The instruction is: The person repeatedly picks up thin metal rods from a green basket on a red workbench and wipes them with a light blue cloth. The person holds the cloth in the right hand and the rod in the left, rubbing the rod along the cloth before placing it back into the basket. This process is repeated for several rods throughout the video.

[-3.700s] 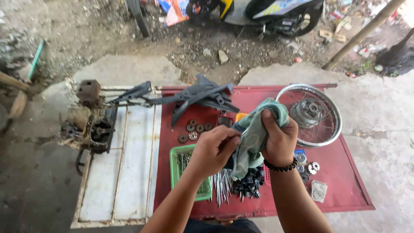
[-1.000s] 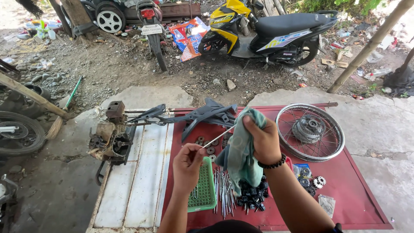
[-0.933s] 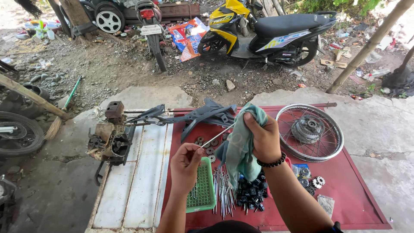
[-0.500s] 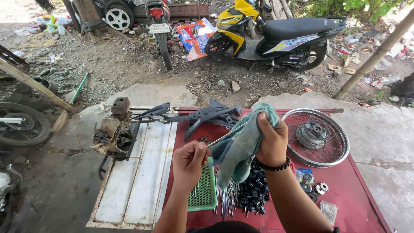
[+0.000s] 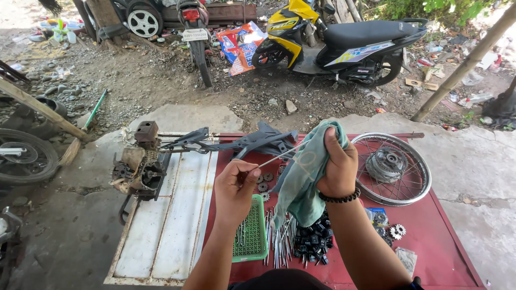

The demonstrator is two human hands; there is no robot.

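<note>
Outdoors on a red table [image 5: 446, 241], the left hand [image 5: 234, 188] pinches one end of a thin wheel spoke [image 5: 280, 156] while the right hand [image 5: 337, 164] clamps a teal rag [image 5: 303, 182] around it, wider apart than half a second earlier, so the spoke could slip loose and fall among the loose spokes [image 5: 277, 241].

left hand [image 5: 235, 188] pinches spoke [image 5: 277, 157] | right hand [image 5: 338, 167] wraps cloth [image 5: 305, 180] round it

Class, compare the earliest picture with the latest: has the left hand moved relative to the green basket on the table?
Yes. The left hand, pinching a thin spoke, has risen: it earlier covered the green basket and now sits above its far edge.
</note>
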